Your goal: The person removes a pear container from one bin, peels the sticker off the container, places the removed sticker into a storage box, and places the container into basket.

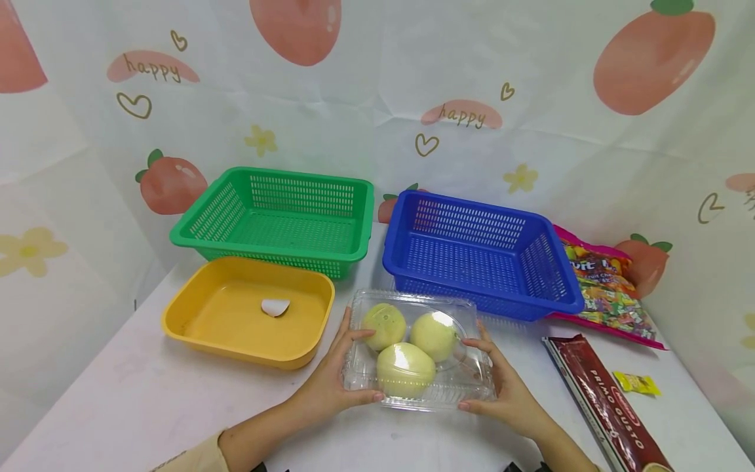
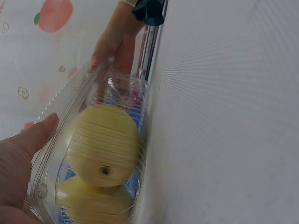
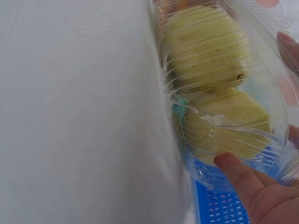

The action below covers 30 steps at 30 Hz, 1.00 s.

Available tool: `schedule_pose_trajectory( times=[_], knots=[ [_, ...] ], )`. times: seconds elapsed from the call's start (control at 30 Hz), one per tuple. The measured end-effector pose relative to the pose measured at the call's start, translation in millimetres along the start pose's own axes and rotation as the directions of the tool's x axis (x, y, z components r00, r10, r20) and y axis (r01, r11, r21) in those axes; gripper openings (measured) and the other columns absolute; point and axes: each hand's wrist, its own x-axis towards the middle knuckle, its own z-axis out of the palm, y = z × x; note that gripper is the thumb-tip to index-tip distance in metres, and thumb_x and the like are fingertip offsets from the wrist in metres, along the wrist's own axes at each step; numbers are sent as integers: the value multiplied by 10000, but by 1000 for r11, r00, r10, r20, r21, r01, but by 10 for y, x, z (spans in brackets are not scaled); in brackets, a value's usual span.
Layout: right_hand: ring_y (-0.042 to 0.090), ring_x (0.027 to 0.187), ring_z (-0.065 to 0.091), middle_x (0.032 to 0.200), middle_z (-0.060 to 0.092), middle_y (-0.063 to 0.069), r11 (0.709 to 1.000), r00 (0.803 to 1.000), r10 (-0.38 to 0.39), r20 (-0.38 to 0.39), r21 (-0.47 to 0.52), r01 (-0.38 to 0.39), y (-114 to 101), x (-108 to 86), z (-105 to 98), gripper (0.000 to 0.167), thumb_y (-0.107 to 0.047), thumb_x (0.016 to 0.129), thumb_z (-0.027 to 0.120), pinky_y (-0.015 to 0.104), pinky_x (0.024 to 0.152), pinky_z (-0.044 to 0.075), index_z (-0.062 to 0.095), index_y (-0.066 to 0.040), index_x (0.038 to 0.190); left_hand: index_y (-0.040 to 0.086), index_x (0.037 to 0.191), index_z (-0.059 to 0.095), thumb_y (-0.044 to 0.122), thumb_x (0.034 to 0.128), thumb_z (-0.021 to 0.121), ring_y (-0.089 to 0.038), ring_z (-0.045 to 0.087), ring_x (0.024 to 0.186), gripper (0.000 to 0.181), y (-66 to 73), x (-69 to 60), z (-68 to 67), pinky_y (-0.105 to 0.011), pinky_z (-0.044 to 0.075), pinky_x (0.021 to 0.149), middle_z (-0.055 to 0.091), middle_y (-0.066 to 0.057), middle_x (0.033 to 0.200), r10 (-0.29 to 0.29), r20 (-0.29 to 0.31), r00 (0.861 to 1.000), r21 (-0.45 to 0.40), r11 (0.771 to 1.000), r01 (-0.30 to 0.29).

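In the head view, a clear plastic clamshell box [image 1: 362,373] with three pale yellow-green fruits [image 1: 407,367] inside is held between both hands. My left hand [image 1: 333,380] grips its left side, thumb at the front edge and fingers reaching over the side. On the opposite side, my right hand [image 1: 507,393] holds it much the same way. The lid looks closed over the fruits. The left wrist view shows the ribbed box wall with two fruits behind it. In the right wrist view a fingertip [image 3: 226,161] presses the wall. Whether the box touches the table cannot be told.
Behind the box stand a green basket [image 1: 354,252] and a blue basket [image 1: 472,262]. A yellow tray [image 1: 212,321] at left bears a small white piece [image 1: 274,307]. Rightward lie a candy bag [image 1: 613,288], a dark red package [image 1: 607,400] and a small yellow packet [image 1: 637,383].
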Motion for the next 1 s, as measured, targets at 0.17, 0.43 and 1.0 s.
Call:
schedule_pose_trajectory(
  times=[0.17,0.43,1.0],
  knots=[
    [-143,1367,-4,1555,-82,206,1000,1000,-15,-6,10,15,-8,3,3,839,77,657,762,93,998,223,350,-42,1378,269,1338,379,256,666,833,-294,-99,1443,811,11,-3,-3,-618,72,1111,-166,-20,1567,-5,10,1000,4,1000,5],
    [-143,1370,10,1517,-82,299,999,999,-35,-10,26,36,-9,7,6,842,93,650,759,85,1002,235,352,-32,1376,262,1349,371,260,673,827,-292,-106,1443,815,24,-7,-6,-613,73,1113,-174,-22,1566,-17,19,1000,6,1000,17],
    [-108,1362,166,1576,-93,95,996,998,-61,9,71,60,-103,-12,5,792,112,683,727,113,992,352,346,-5,1367,240,1363,363,278,671,827,-300,-90,1443,833,77,-29,-34,-595,100,1119,-174,-53,1562,-13,33,999,37,999,12]
  ],
)
